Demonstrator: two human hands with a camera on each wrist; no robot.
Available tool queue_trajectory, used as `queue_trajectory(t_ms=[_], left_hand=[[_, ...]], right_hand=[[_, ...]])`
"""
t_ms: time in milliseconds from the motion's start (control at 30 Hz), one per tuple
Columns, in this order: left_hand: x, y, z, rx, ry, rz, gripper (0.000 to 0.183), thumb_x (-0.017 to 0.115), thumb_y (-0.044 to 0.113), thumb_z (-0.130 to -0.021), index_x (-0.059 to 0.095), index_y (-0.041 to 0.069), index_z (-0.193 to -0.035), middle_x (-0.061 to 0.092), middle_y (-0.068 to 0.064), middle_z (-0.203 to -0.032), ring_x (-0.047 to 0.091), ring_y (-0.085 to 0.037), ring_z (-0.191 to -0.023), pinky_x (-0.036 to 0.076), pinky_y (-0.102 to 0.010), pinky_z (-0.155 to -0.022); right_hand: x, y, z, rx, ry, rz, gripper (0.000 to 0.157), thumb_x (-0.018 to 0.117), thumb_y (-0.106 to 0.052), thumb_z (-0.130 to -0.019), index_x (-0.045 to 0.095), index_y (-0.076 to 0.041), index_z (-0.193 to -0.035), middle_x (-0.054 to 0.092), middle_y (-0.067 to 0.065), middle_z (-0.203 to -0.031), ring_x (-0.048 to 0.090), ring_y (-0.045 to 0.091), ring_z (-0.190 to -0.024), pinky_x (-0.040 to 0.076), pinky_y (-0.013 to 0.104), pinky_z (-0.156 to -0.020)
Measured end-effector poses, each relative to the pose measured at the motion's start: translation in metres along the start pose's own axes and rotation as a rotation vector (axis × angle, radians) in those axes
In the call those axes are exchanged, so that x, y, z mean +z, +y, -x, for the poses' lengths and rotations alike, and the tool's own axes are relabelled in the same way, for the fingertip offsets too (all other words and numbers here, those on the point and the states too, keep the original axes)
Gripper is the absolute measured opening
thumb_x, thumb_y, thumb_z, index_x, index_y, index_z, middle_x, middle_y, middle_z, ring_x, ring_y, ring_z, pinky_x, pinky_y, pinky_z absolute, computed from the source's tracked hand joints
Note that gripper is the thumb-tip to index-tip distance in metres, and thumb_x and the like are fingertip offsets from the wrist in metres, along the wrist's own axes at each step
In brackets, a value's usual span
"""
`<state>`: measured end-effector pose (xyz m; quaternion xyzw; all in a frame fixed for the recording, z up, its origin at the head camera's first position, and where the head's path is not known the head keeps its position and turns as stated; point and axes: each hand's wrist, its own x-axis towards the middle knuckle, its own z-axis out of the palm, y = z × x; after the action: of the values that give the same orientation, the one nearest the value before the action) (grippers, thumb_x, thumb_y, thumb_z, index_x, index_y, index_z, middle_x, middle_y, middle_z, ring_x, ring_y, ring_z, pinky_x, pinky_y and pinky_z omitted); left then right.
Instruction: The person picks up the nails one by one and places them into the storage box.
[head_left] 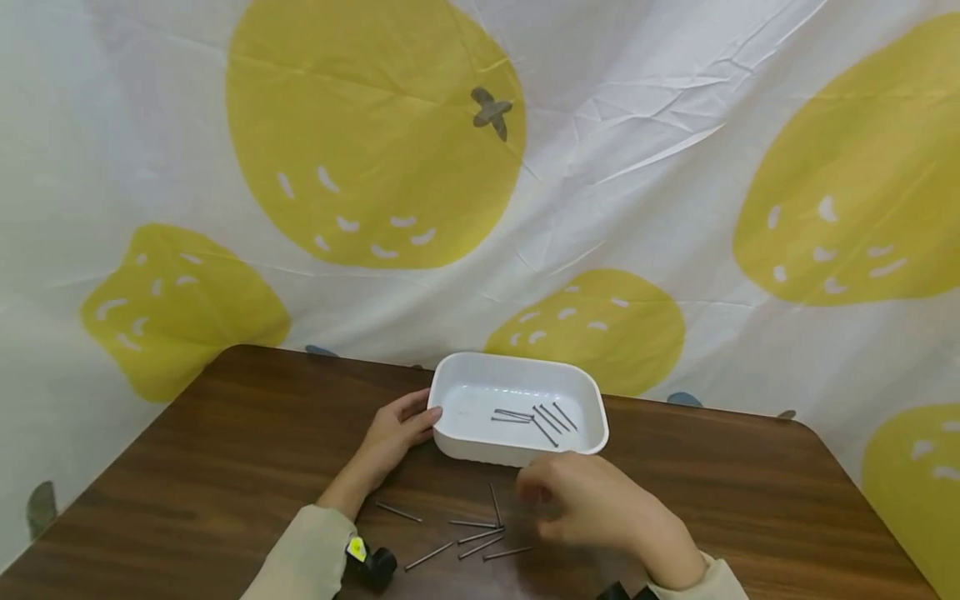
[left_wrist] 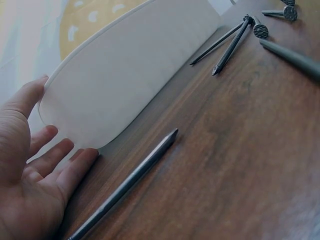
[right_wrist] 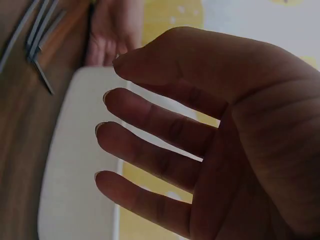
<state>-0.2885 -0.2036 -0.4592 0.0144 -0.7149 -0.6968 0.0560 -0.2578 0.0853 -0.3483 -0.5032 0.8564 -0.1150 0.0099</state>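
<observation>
My left hand (head_left: 393, 433) holds the left end of a white rectangular tray (head_left: 476, 450), thumb at the rim and fingers against the outer wall. Inside the tray lie several metal nails (head_left: 510, 421), mostly toward its right half. My right hand (head_left: 600, 504) is at the tray's front right side, its fingers loosely bent. The right wrist view shows nothing between those fingers. More nails (head_left: 429, 556) are scattered on the table between the forearms, some crossing one another. One nail (left_wrist: 125, 185) lies close to my left hand in the left wrist view.
A brown wood-grain table (head_left: 247, 433) with rounded far corners carries everything. Behind it hangs a white cloth (head_left: 600, 183) printed with yellow fruit. The tray stands near the table's far edge.
</observation>
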Motion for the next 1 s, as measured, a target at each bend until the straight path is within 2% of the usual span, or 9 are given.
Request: queue_trajectory(t_ms=[133, 367, 600, 867, 1000], left_hand=[[0.0, -0.001, -0.001, -0.002, -0.016, 0.002, 0.055, 0.066, 0.021, -0.099, 0.049, 0.0, -0.147, 0.052, -0.025, -0.148, 0.061, -0.03, -0.127, 0.059, -0.038, -0.101], [-0.001, -0.001, -0.001, 0.0, -0.021, -0.003, 0.055, 0.065, 0.022, -0.1, 0.048, 0.0, -0.147, 0.052, -0.025, -0.149, 0.06, -0.03, -0.128, 0.058, -0.038, -0.102], [-0.002, -0.002, -0.002, -0.001, -0.021, 0.005, 0.055, 0.066, 0.021, -0.099, 0.048, -0.001, -0.147, 0.052, -0.025, -0.148, 0.061, -0.029, -0.126, 0.059, -0.038, -0.102], [-0.002, -0.001, 0.0, 0.001, -0.02, 0.008, 0.055, 0.065, 0.02, -0.1, 0.048, -0.001, -0.147, 0.051, -0.026, -0.149, 0.061, -0.03, -0.126, 0.059, -0.037, -0.101], [-0.002, 0.0, 0.0, 0.001, -0.026, 0.001, 0.055, 0.065, 0.02, -0.1, 0.048, 0.0, -0.148, 0.051, -0.025, -0.15, 0.061, -0.03, -0.126, 0.058, -0.038, -0.102]], right_hand=[[0.011, -0.006, -0.006, -0.052, -0.044, 0.021, 0.023, 0.079, -0.011, -0.068, 0.07, -0.023, -0.086, 0.06, -0.016, -0.077, 0.047, -0.002, -0.069, 0.045, 0.015, -0.061], [0.026, -0.013, -0.013, -0.025, -0.141, 0.047, 0.026, 0.08, -0.011, -0.067, 0.069, -0.024, -0.087, 0.058, -0.019, -0.08, 0.047, -0.002, -0.071, 0.048, 0.019, -0.063], [0.04, -0.018, -0.017, -0.043, -0.154, 0.082, 0.028, 0.08, -0.008, -0.066, 0.07, -0.027, -0.085, 0.058, -0.018, -0.078, 0.048, -0.004, -0.07, 0.046, 0.016, -0.062], [0.051, -0.016, -0.02, -0.066, -0.119, 0.17, 0.032, 0.079, -0.006, -0.063, 0.071, -0.029, -0.082, 0.058, -0.018, -0.074, 0.048, -0.005, -0.065, 0.041, 0.014, -0.056], [0.054, -0.015, -0.021, -0.065, -0.118, 0.166, 0.032, 0.078, -0.003, -0.064, 0.07, -0.028, -0.082, 0.057, -0.017, -0.072, 0.046, -0.005, -0.064, 0.039, 0.013, -0.055]])
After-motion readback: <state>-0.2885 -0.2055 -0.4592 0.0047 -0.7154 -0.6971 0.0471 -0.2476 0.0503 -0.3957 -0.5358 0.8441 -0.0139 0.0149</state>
